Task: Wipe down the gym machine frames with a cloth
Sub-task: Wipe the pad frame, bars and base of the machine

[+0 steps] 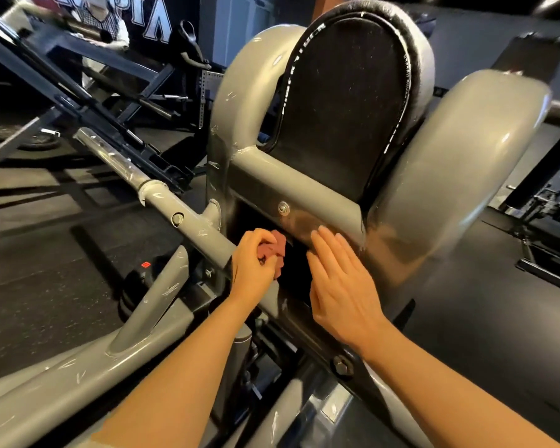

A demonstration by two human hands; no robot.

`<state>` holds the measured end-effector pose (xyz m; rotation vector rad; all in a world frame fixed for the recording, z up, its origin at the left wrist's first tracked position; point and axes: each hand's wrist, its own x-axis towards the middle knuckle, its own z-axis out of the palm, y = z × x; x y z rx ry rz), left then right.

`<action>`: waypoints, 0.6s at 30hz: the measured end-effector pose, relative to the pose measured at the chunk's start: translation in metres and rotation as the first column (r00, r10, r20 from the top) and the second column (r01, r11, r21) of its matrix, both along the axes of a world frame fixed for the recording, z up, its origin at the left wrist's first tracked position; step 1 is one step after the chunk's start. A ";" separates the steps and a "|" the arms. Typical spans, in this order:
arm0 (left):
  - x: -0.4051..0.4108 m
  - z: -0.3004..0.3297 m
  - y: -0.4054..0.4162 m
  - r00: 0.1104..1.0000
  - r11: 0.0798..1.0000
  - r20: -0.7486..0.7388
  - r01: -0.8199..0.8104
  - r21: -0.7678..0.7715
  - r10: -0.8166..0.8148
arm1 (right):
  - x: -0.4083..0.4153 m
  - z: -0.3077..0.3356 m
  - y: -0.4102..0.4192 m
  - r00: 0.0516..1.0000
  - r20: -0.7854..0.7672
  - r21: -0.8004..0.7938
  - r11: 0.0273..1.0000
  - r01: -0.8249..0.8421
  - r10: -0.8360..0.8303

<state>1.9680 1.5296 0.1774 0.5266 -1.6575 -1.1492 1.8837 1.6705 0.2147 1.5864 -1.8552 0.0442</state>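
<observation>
A grey steel machine frame (pixel 291 185) fills the middle of the head view, with a black padded seat back (pixel 340 101) bolted above its crossbar. My left hand (pixel 254 265) grips a crumpled pink cloth (pixel 278 245) and holds it against the dark gap just under the crossbar. My right hand (pixel 340 282) lies flat with straight fingers, its fingertips touching the lower edge of the crossbar to the right of the cloth. A bolt (pixel 284 208) sits on the crossbar above both hands.
A scuffed grey tube (pixel 162 197) runs diagonally from upper left toward my left hand. Broad grey frame arms (pixel 450 176) curve on either side of the pad. Black racks and another person (pixel 101 24) stand at the back left. Dark rubber floor (pixel 498 318) lies to the right.
</observation>
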 end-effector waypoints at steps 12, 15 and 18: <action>0.050 -0.027 0.052 0.899 0.903 0.079 0.427 0.047 -0.430 | 0.031 -0.040 0.012 0.352 0.917 -0.217 0.975 0.043 0.188; 0.054 -0.035 0.048 0.948 0.953 0.101 0.303 -0.009 -0.301 | 0.031 -0.041 0.030 0.578 0.805 -0.321 0.916 0.239 0.132; 0.056 -0.048 0.029 0.959 0.979 0.283 0.058 -0.193 -0.001 | 0.024 -0.046 0.047 0.705 0.709 -0.235 0.951 0.199 0.027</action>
